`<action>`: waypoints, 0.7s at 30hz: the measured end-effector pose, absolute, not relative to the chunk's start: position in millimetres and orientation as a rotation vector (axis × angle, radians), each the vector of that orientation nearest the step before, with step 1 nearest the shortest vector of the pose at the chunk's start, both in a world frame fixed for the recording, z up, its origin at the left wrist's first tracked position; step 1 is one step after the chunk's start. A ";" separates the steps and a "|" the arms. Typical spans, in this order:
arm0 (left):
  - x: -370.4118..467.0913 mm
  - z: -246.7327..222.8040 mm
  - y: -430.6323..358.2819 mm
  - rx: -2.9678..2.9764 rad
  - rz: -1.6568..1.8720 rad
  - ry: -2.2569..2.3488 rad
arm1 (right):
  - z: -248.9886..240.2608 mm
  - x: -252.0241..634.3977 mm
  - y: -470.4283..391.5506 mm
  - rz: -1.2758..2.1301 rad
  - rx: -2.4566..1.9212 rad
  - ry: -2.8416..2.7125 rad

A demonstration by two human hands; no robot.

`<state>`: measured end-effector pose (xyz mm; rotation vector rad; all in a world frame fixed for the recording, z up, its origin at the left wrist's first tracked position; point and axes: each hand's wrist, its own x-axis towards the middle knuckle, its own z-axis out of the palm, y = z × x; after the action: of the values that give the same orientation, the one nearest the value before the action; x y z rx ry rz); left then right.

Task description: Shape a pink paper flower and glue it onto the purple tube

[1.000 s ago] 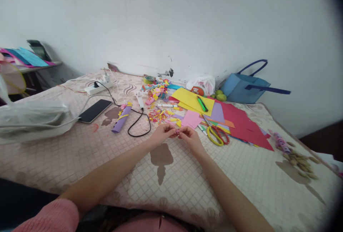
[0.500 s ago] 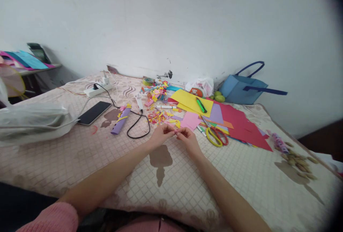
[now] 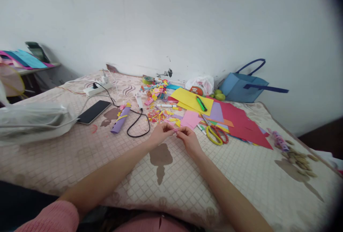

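A small pink piece of paper (image 3: pixel 175 130) is pinched between the fingertips of both hands, low over the table; its shape is mostly hidden. My left hand (image 3: pixel 161 133) closes on it from the left, and my right hand (image 3: pixel 188 137) from the right. Just beyond them lie pink paper squares (image 3: pixel 190 118) and a heap of coloured paper scraps (image 3: pixel 158 115). Scissors (image 3: pixel 215 134) with yellow and red handles rest to the right of my right hand. Left of my hands is a purple paper roll (image 3: pixel 121 119) wrapped with a yellow strip.
Yellow sheets (image 3: pixel 184 98) carry a green cutter (image 3: pixel 200 103), beside red paper (image 3: pixel 241 125). A glue gun (image 3: pixel 139 100) trails a black cable. Leftward are a phone (image 3: pixel 95 112), a power strip (image 3: pixel 98 89) and a plastic bag (image 3: pixel 34 121). Peanuts (image 3: pixel 298 159) and a blue bag (image 3: pixel 241 87) sit right.
Both hands stay nearly in place, still pinching the pink paper, with only slight finger movement. The view has shifted very slightly.
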<state>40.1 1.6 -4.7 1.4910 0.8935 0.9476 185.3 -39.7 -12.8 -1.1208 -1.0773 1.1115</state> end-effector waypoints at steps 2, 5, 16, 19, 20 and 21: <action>40.8 -5.9 2.4 1.461 0.949 0.872 | -12.1 184.5 -39.9 1.122 -1.104 -1.049; 42.4 -6.2 2.5 1.411 0.983 0.821 | -11.0 183.0 -40.1 1.123 -1.087 -1.033; 43.8 -5.2 -0.1 1.336 1.035 0.833 | -7.5 180.0 -41.8 1.205 -1.081 -0.940; 44.9 -9.3 1.1 1.369 1.058 0.822 | -8.2 179.0 -41.5 1.206 -1.116 -0.941; 45.1 -10.1 1.3 1.374 1.064 0.818 | -8.7 178.8 -41.3 1.207 -1.125 -0.945; 45.4 -10.5 1.2 1.375 1.068 0.816 | -9.2 178.6 -41.0 1.210 -1.129 -0.944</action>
<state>45.4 1.2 -10.5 1.3745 0.8159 1.0681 178.6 -41.0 -9.2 -1.1295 -0.9444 1.2099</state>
